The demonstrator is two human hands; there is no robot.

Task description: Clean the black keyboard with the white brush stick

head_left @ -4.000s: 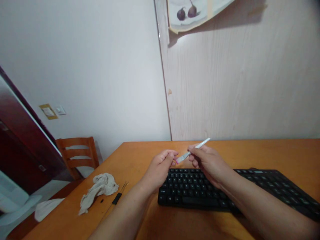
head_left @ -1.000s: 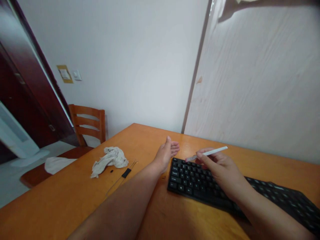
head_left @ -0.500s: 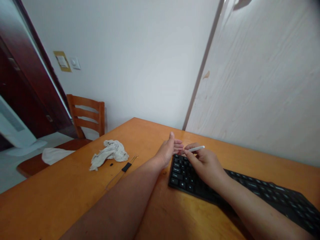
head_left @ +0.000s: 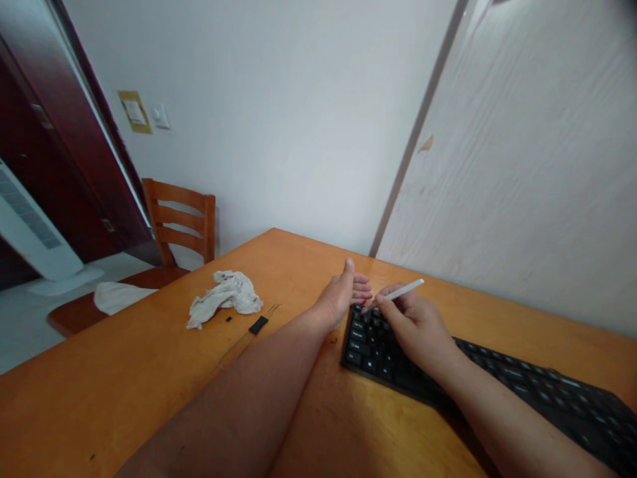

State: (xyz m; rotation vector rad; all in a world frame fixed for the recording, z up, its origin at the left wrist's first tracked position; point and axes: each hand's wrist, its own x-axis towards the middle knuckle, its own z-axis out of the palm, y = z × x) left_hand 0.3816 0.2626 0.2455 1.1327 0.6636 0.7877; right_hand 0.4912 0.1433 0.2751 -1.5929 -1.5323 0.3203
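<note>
My right hand pinches a thin white stick-like tool and hovers over the far left corner of a black keyboard. The tool's tip points left toward my left hand. That hand rests on its edge on the orange wooden table just beyond the keyboard's corner, fingers stretched out together and thumb up. The tool tip is close to those fingertips; whether it touches them I cannot tell.
A crumpled pale cloth lies on the table to the left. Beside it are a thin stick with a black piece and a tiny dark bit. A wooden chair stands past the table's left edge, with a wall and door panel behind.
Four seconds ago both hands held the tool above the keyboard. My left hand has since let go and opened flat on the table. My view swung left; the right hand brought the tool toward the left fingertips.
</note>
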